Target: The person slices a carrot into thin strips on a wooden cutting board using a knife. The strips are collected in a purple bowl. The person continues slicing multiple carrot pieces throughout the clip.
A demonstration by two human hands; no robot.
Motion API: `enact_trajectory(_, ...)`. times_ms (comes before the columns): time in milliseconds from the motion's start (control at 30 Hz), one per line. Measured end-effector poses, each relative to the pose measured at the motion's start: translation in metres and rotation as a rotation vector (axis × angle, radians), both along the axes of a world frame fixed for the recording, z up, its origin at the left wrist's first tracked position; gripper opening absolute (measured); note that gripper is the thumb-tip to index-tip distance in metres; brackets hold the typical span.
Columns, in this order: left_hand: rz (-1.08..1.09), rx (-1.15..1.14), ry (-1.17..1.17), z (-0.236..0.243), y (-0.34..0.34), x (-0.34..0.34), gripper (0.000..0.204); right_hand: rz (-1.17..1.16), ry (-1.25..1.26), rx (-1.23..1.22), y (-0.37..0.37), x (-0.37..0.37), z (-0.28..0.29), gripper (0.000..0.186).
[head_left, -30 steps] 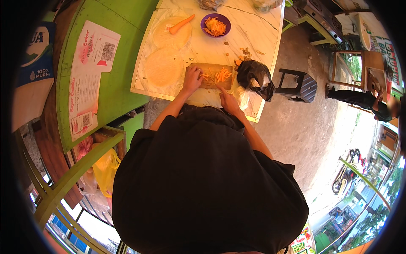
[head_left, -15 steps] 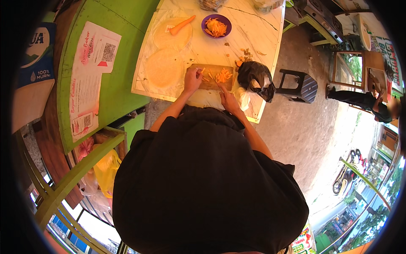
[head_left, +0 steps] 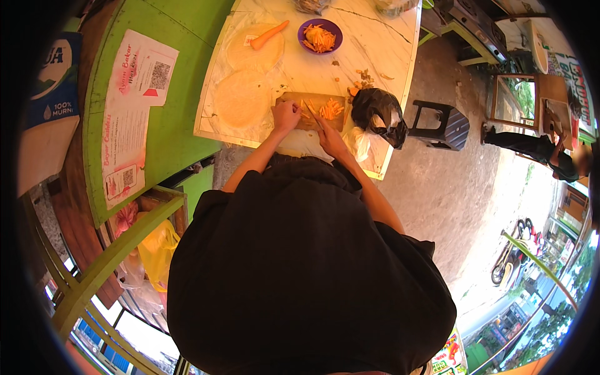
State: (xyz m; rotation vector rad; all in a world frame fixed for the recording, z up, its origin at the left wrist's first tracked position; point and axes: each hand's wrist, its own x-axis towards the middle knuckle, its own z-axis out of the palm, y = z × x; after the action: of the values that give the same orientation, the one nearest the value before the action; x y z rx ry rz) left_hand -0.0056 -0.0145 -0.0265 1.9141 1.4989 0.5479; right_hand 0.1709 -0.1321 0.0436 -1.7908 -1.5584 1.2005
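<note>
Blocking much of the view, the person's dark shirt [head_left: 306,275] hides the near edge of the marble table [head_left: 375,44] and most of both forearms. The knife's blade is too small to make out; only a thin dark line shows beside the right hand [head_left: 329,139], which is curled closed, apparently around a handle. The left hand [head_left: 286,116] lies with fingers bent down on the wooden cutting board [head_left: 299,100], pressing a carrot piece that cannot be seen clearly beneath it.

The board sits close to the table's near edge, toward its right corner. A black plastic bag [head_left: 378,112] lies just beside the board's right end, hanging at the table's right edge. To the board's left, two pale round flat sheets [head_left: 242,97] fill the surface out to the left edge. Bare marble lies between the board and the far edge.

Cut carrot sticks [head_left: 330,109], bright orange and thin, are heaped on the board's right half. A purple bowl [head_left: 320,36] of more sticks stands near the far edge, a whole carrot [head_left: 270,35] to its left.
</note>
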Motion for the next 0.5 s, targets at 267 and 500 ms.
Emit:
enact_trajectory(267,0.103,-0.075,-0.173,0.009,0.004,0.007,0.013,-0.02,-0.024,0.046,-0.009,0.003,-0.005,0.054)
enact_trajectory(500,0.074,-0.115,-0.123,0.003,0.014,0.011,0.015,-0.033,0.036,0.043,-0.011,-0.006,-0.005,0.058)
